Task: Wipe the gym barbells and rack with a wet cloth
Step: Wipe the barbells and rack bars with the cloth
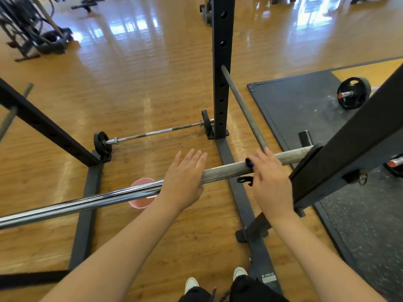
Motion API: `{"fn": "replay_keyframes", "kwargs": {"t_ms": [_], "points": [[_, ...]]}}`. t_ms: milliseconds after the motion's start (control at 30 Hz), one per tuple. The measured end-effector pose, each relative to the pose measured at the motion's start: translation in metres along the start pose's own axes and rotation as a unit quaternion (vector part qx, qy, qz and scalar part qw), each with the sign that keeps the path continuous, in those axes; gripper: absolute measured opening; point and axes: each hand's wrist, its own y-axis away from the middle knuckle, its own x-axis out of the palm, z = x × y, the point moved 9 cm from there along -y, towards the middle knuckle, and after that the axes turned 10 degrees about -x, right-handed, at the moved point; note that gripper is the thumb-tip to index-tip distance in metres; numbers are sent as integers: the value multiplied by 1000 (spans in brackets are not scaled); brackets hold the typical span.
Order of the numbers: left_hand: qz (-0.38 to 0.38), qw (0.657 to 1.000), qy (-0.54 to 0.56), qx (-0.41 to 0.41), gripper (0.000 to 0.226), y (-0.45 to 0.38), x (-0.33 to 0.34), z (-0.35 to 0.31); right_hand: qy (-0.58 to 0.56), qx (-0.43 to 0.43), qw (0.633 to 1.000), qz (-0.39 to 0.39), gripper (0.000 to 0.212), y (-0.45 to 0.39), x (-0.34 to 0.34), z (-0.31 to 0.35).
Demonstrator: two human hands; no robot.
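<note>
Two barbells are in your view: the one racked across the frame right under your hands point(226, 170), and a second one point(157, 132) lying on the wooden floor along the far base of the rack, small plates on both ends. The racked bar sits high in its holder on the right-hand upright point(340, 153), which puts its shaft at a comfortable working height and leaves it free to be rubbed along its length; that is probably why you are starting here.

Your left hand point(185, 177) is open, fingers straight and close together, lying flat over the bar where the bright chrome gives way to the dull knurled stretch. It carries nothing. Your right hand point(270, 182) is near the holder end of the bar, fingers extended over the shaft, with a dark piece of cloth point(249, 163) showing at the fingertips and under the palm. It appears to press the cloth against the bar; whether the thumb curls beneath, you cannot tell from here.

A pink bucket point(141, 194) stands on the floor directly below the bar, inside the rack's base rails, presumably kept there so the cloth can be wetted without stepping away. The far upright point(221, 68) and the slanted safety bar point(242, 105) look untouched.
</note>
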Motion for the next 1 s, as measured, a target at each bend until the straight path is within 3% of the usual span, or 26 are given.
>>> {"fn": "replay_keyframes", "kwargs": {"t_ms": [133, 267, 333, 433, 533, 633, 700, 833, 900, 1000], "points": [[-48, 997, -12, -51, 79, 23, 7, 51, 10, 37, 998, -40, 38, 0, 0, 9], [-91, 995, 9, -42, 60, 25, 4, 52, -35, -98, 994, 28, 38, 0, 50, 121], [-91, 995, 16, -37, 59, 26, 6, 52, -51, -150, 986, 50, 38, -2, 58, 141], [-97, 995, 11, -38, 58, 27, 8, 55, -40, -164, 983, 68, 34, -1, 44, 102], [-106, 993, 20, -38, 52, 25, 6, 53, -6, -74, 997, 27, 34, 4, 14, 40], [-103, 994, -2, -44, 47, 25, 4, 52, 3, -15, 999, -34, 34, 7, 10, 35], [-94, 994, -19, -50, 48, 25, 6, 53, -5, -31, 999, -39, 34, 5, 26, 71], [-67, 995, -9, -71, 42, 26, 5, 54, -49, -154, 986, 27, 38, 5, 59, 145], [-43, 997, -20, -59, 45, 24, 12, 53, -47, -182, 981, 41, 39, 6, 54, 130], [-35, 998, -24, -53, 52, 21, 10, 52, -18, -126, 992, 5, 36, 18, 28, 65]]}}
